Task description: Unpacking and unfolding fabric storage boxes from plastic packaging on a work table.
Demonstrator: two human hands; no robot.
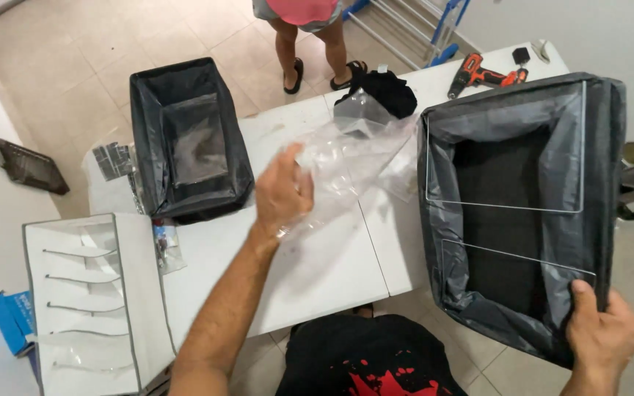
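Observation:
My left hand (pixel 282 192) is raised over the white table (pixel 317 271) and grips a crumpled clear plastic bag (pixel 354 158) that trails to the right. My right hand (pixel 602 331) grips the near corner of a large bin lined with a dark grey bag (pixel 471 176), which stands at the table's right end. Two clear plastic panels (pixel 504 158) lie across that bin's opening. A black cloth (pixel 384 92) lies on the table just behind the clear bag.
A smaller black-lined bin (pixel 188 139) sits on the table's left end. A white organiser with divided slots (pixel 86 293) stands at the near left. An orange cordless drill (pixel 478 73) lies at the far right. Another person's legs (pixel 310 51) stand beyond the table.

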